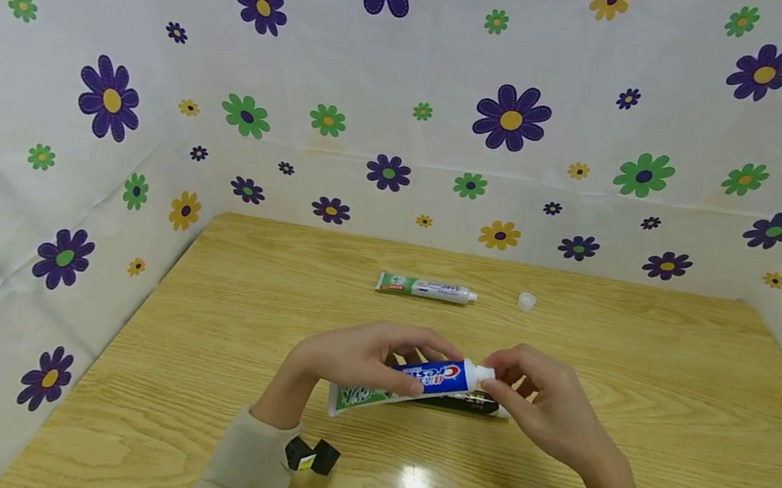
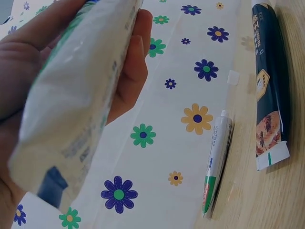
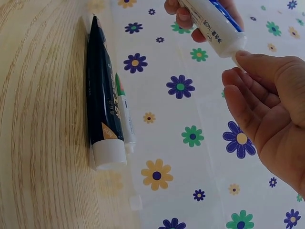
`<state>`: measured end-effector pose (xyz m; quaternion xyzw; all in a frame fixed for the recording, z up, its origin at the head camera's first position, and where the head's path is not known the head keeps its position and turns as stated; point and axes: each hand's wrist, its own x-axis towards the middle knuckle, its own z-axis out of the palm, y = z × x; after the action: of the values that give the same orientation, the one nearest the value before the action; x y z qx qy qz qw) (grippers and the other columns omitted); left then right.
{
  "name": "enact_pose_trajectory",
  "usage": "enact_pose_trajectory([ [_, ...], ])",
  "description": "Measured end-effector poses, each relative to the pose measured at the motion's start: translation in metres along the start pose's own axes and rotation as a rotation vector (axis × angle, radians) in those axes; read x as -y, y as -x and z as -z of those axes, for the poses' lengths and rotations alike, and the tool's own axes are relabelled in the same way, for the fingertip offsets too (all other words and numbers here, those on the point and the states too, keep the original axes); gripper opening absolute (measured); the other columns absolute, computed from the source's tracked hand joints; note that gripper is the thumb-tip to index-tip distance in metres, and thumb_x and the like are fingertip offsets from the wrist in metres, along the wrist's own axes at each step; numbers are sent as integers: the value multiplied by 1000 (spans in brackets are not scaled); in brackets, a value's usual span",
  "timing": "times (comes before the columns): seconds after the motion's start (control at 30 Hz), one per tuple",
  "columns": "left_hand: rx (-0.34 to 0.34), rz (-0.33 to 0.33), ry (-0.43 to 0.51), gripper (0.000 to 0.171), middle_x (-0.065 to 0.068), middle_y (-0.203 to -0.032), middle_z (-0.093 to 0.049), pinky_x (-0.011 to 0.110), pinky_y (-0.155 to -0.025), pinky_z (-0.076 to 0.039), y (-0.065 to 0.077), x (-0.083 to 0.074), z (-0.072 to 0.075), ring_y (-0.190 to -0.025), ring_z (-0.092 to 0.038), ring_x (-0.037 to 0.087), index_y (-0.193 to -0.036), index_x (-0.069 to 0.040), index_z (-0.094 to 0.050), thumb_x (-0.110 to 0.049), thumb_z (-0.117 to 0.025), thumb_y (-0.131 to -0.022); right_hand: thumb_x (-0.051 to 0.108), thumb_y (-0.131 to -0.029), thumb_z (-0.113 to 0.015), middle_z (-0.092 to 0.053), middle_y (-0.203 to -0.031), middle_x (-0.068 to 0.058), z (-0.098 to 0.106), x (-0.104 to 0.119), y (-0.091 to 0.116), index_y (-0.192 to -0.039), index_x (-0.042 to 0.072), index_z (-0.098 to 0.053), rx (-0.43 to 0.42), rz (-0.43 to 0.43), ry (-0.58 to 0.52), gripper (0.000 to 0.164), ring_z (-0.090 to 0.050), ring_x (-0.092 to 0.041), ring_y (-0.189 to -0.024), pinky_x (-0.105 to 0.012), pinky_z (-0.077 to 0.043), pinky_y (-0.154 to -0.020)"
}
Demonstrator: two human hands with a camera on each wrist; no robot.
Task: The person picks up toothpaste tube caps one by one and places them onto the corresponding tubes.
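Observation:
My left hand [image 1: 367, 356] grips a blue, white and green Crest toothpaste tube [image 1: 443, 377] around its middle, lifted above the table. At the tube's right end, my right hand [image 1: 549, 403] pinches the white cap [image 1: 485, 374] between thumb and fingertips. In the right wrist view the thumb [image 3: 259, 64] covers most of that cap, so whether it is loose cannot be told. Behind and below the held tube lies a black toothpaste tube [image 2: 271, 81] with a white cap [image 3: 108, 153], flat on the table.
Farther back on the wooden table [image 1: 262, 292] lies a smaller white and green toothpaste tube [image 1: 425, 289], its narrow nozzle uncapped. A loose white cap [image 1: 526, 300] sits to its right. Flower-printed cloth [image 1: 433, 65] hangs behind the table and along its sides.

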<state>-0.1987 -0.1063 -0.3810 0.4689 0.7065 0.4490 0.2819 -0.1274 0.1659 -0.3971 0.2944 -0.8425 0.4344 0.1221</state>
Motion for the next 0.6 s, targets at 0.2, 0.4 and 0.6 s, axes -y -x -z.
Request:
enact_pose_trajectory([
  [0.2,-3,-37,43,42,7,-139,-55,32,-86,-54,-1,3,1,-109,-58,17,-142,-9,-53,-8,-59,-100,-3,-85,-75,-66,-89,8,-1,-3,1,-101,14,-69,5,-13,-9,24,-60,-6,-74,-27,-53,-58],
  [0.4,6,-76,18,40,5,-136,-56,30,-88,-51,-1,5,2,-104,-56,15,-141,-9,-54,-11,-59,-101,-3,-85,-75,-66,-88,8,-1,-3,1,-101,14,-69,1,-13,-13,24,-60,-6,-73,-27,-53,-58],
  [0.6,15,-94,5,41,6,-135,-57,29,-86,-50,-1,5,3,-101,-55,14,-141,-8,-54,-11,-58,-101,-2,-85,-75,-67,-88,8,0,-2,0,-101,14,-69,9,-42,-14,22,-60,-6,-73,-27,-53,-58],
])
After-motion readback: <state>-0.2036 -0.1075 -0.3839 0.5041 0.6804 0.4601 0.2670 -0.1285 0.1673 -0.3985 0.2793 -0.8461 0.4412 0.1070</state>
